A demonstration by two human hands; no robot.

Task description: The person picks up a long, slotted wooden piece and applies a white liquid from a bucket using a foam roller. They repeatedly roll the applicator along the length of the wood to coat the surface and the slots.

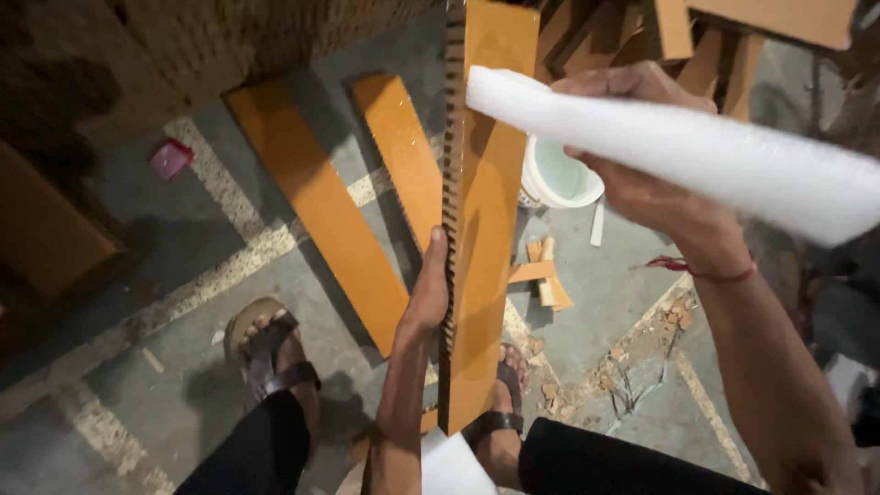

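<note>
My left hand [424,293] grips a long orange laminated board [486,211] by its raw brown edge, holding it upright on its end between my feet. My right hand [642,174] is raised to the right of the board and holds a white foam sheet [697,151] that stretches out toward the right edge of view. The foam sheet's near end lies against the orange face of the board. A red thread circles my right wrist.
Two more orange boards [321,202] lie flat on the grey floor to the left. A white bucket [555,179] stands behind the held board, with small wood offcuts [541,275] beside it. A pink object [170,158] lies far left. My sandalled feet [270,353] are below.
</note>
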